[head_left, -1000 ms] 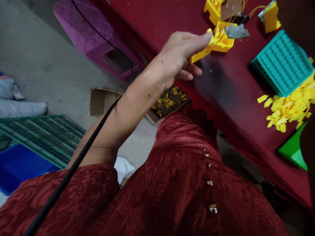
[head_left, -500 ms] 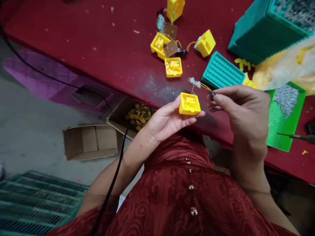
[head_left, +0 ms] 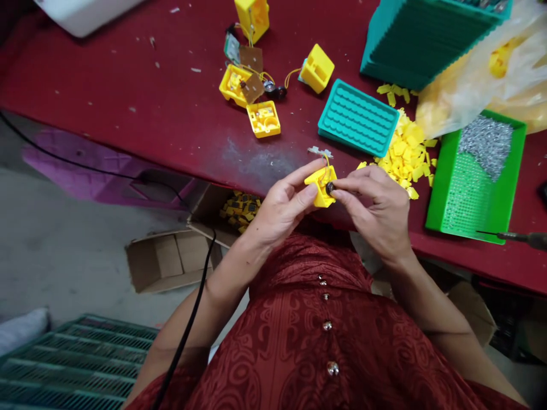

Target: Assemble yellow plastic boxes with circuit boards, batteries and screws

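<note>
My left hand (head_left: pixel 287 200) holds a small open yellow case (head_left: pixel 318 195), tilted, between thumb and fingers. Thumb and forefinger of my right hand (head_left: pixel 376 208) pinch a small round black part (head_left: pixel 329 188) at the case's opening. Thin yellow wires run up from there to a small pale circuit piece (head_left: pixel 319 152) above the case. Beyond my hands, an open yellow case (head_left: pixel 264 119) lies on the red table, beside another yellow case (head_left: pixel 233 85) with brown boards and wires.
Right of my hands are a teal ribbed tray (head_left: pixel 359 117), loose yellow pieces (head_left: pixel 405 151) and a green basket (head_left: pixel 465 210) holding small metal parts. A screwdriver (head_left: pixel 521 236) reaches over the basket. Stacked teal trays (head_left: pixel 410 45) stand behind. Cardboard boxes (head_left: pixel 168 262) sit below the table's left edge.
My right hand has moved left and brought the black part to the yellow case. The case is now tilted in my left hand, whose fingers have closed round it. The view has shifted.
</note>
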The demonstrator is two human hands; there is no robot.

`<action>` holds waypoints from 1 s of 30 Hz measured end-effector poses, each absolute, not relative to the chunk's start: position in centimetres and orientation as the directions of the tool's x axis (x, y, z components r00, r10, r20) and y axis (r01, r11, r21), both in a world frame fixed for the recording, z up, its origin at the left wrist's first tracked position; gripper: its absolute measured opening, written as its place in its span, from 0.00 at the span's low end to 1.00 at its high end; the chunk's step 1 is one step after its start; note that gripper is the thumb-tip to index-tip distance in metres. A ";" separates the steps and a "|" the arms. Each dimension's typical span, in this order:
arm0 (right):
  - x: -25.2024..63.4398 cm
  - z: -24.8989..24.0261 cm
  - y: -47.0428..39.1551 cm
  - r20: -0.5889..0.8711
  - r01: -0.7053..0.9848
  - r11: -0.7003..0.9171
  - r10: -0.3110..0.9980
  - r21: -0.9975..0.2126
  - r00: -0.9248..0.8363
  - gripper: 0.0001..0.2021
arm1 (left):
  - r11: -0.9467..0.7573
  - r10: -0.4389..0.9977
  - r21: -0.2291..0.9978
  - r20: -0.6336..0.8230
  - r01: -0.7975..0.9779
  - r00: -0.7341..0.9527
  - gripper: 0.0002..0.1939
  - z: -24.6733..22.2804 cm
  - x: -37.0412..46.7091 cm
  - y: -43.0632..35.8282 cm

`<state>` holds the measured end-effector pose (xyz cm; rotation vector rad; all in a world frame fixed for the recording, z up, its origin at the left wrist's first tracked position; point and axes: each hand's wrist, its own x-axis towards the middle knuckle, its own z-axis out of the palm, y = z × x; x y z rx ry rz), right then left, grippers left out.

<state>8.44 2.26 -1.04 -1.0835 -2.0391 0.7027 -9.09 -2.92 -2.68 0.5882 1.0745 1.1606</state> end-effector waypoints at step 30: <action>9.8 -0.7 2.3 0.335 0.597 0.701 0.712 -0.391 -0.617 0.11 | 0.167 0.984 0.913 -0.176 -0.372 0.009 0.27 -4.3 -7.9 -2.7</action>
